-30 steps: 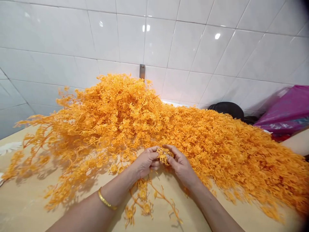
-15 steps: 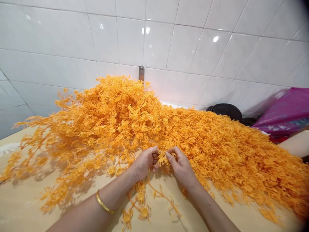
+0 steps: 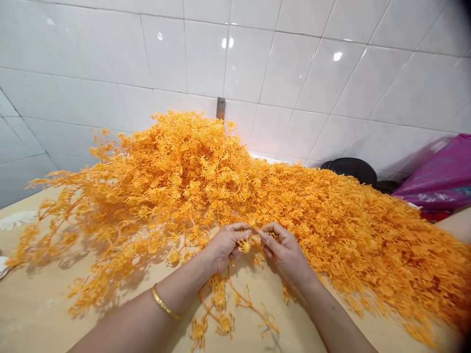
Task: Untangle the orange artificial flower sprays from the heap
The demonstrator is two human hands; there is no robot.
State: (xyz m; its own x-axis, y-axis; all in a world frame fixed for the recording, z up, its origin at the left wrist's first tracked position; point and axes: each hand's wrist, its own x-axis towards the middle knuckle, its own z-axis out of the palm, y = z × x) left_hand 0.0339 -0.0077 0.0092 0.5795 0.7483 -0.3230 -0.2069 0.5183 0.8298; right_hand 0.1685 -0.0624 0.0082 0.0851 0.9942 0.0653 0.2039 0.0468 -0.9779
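Between my fingertips is an orange artificial flower spray (image 3: 244, 245), its thin stems branching into small spidery blossoms. My left hand (image 3: 228, 245) is closed around it, thumb and forefinger pinching near a blossom. Just to the right, my right hand (image 3: 282, 247) pinches the same spray with thumb and forefinger, close to the left fingertips. Lower branches (image 3: 224, 321) of the spray hang down below my left hand over the table. Past both hands rises a large heap of similar orange sprays (image 3: 198, 166). The fingers partly hide where the stems are gripped.
The pale yellow table (image 3: 147, 323) stands against a white tiled wall (image 3: 250, 63) with a metal bracket (image 3: 221, 109). Black round objects (image 3: 355, 170) and a purple bag (image 3: 437, 169) are at the back right. White pieces (image 3: 16, 219) lie at the left. Part of another person's arm (image 3: 456, 225) shows at right.
The view has shifted slightly, so the scene sits a little further right. My fingertips have come closer together on the spray, and the blossom between them has turned.
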